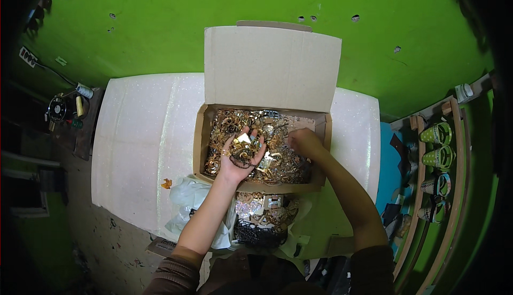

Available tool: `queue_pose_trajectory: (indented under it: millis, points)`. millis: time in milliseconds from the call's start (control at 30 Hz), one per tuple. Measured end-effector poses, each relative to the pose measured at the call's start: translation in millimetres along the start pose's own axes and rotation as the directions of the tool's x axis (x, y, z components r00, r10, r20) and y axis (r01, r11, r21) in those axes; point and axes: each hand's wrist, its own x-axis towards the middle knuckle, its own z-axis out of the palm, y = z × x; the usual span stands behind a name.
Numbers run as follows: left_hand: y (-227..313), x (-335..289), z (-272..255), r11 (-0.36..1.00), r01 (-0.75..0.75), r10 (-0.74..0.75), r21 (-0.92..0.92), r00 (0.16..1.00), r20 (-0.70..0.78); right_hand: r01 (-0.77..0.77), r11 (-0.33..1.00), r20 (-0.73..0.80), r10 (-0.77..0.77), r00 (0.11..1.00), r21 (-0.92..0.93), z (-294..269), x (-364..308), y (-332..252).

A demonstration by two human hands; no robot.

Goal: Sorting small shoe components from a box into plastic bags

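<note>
A cardboard box [199, 144] with its lid raised holds a thick jumble of metal jewelry pieces [278, 173], mostly gold with some silver and dark ones. Over the box's left half, my left hand [235, 171] is palm up, fingers curled round a heap of gold jewelry pieces [245, 149]. A shiny flat square and a dark ring-like band show in that heap. My right hand [305, 143] is over the right side of the box, fingers bent down toward the pieces. Its fingertips are hidden, so whatever they hold cannot be made out.
Nearer me, an opened bag [262, 215] holds more gold, silver and black pieces, beside pale crumpled plastic [189, 196]. An orange scrap [166, 183] lies on the white sparkly tabletop [139, 134]. A wooden rack [419, 188] with green dotted shoes stands to the right.
</note>
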Motion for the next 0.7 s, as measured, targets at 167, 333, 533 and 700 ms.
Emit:
queue_pose_trajectory:
  millis: [167,333,533,700]
  points:
    - [1,-1,-2,1.0,0.007,-0.008,0.015,1.0,0.014,-0.01,0.979,0.097,-0.01,0.995,0.202,11,0,-12]
    - [0,-1,-2,1.0,-0.014,0.014,0.007,1.0,-0.023,0.073,0.904,0.117,-0.134,0.984,0.421,24,-6,-20]
    - [2,-2,-3,0.999,-0.032,0.032,0.025,0.999,-0.022,-0.314,0.846,0.476,0.083,0.875,0.431,-7,4,-38]
    - [3,-1,-1,0.998,-0.038,0.039,0.04,0.999,-0.016,-0.168,0.938,0.466,0.007,0.885,0.305,-4,0,-50]
